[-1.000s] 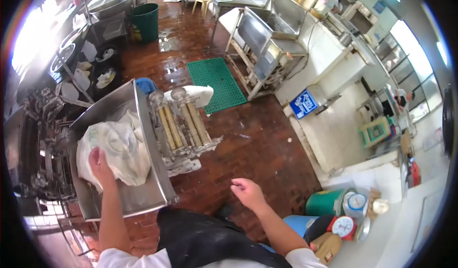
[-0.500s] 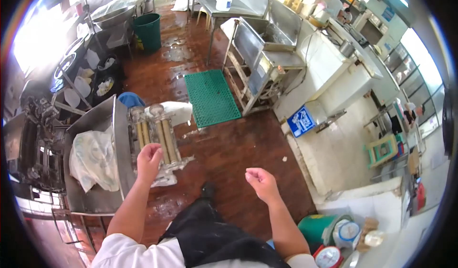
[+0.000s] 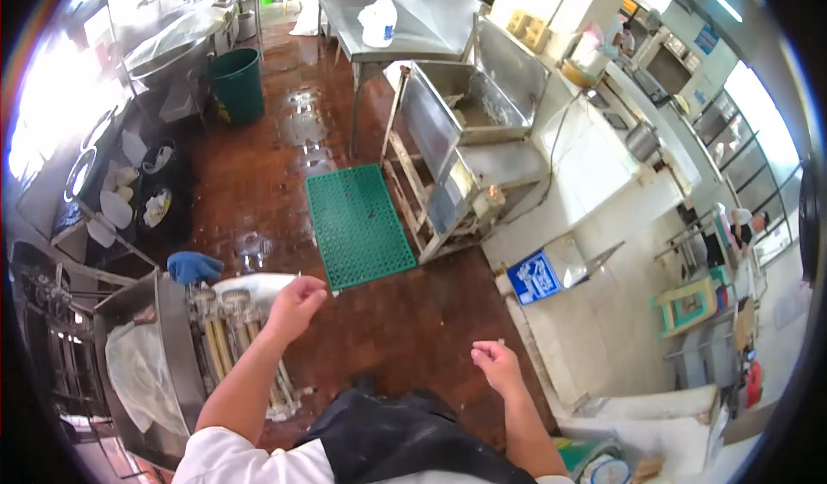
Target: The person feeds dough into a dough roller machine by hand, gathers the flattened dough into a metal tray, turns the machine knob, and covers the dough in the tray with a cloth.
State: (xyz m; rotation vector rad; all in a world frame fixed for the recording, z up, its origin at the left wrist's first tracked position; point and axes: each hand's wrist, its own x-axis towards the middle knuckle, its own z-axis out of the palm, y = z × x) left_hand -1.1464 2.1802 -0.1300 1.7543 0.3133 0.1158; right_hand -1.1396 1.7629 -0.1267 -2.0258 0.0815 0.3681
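My left hand (image 3: 297, 308) is held out in front of me, its fingers loosely curled together, with nothing visible in them. It is nearest to the metal roller assembly (image 3: 226, 346) on the floor, above and right of it in view, apart from it. My right hand (image 3: 498, 368) hangs over the bare red floor with curled fingers; nothing shows in it. Beside the rollers a steel trough (image 3: 168, 346) holds a crumpled translucent plastic sheet (image 3: 142, 380). A blue cloth (image 3: 195, 267) lies at the trough's far end.
Ahead lies a green perforated mat (image 3: 360, 225) on a wet red floor. To its right stands a steel sink unit (image 3: 448, 182), with a steel table (image 3: 405, 18) behind. A dark green bin (image 3: 237, 87) is at left; a blue box (image 3: 534, 277) sits by the right ledge.
My view has moved forward: the mat, sink and blue box appear nearer. The rollers and trough have shifted left and down. Both hands stay raised, and my left hand has shifted right in view.
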